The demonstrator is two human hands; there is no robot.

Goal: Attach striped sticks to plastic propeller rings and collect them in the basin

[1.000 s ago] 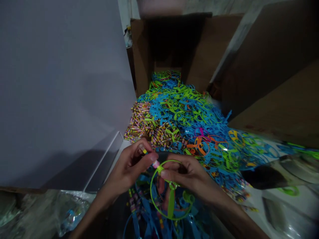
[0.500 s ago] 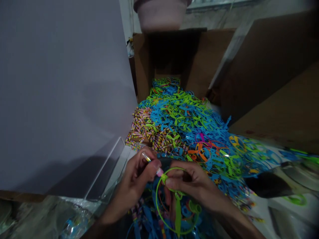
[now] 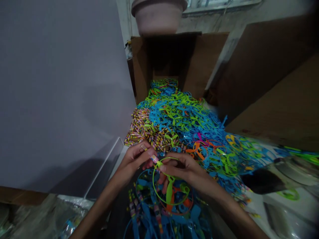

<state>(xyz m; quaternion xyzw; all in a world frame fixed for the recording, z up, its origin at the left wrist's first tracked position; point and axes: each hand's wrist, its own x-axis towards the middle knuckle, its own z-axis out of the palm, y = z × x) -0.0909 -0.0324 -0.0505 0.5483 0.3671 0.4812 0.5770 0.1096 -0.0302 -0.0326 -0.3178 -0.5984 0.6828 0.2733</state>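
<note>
My left hand [image 3: 137, 158] is closed in a pinch round a thin printed tube [image 3: 154, 159] with a pink and white end and a clear tip. Between the fingers of my right hand [image 3: 180, 167] is a green ringed propeller [image 3: 169, 192], held at the edge of its ring. The tube's lower end meets the green piece at the ring; whether it sits inside or only touches, I cannot tell. Under my hands lies a dark container holding blue propellers [image 3: 149, 215] and several printed tubes [image 3: 157, 214]. An orange propeller [image 3: 170, 207] shows behind the green ring.
Ahead, a heap of blue and green propellers [image 3: 174, 109] spills from a cardboard box [image 3: 141, 66]. Printed tubes [image 3: 139, 122] are piled at its left. A grey panel [image 3: 62, 83] stands at left, cardboard [image 3: 279, 96] at right, a pink tub [image 3: 159, 20] behind.
Both hands, with the tube and green propeller, appear a little higher and farther left in view. The view has shifted slightly, and more of the container's contents shows. Both grips stay closed.
</note>
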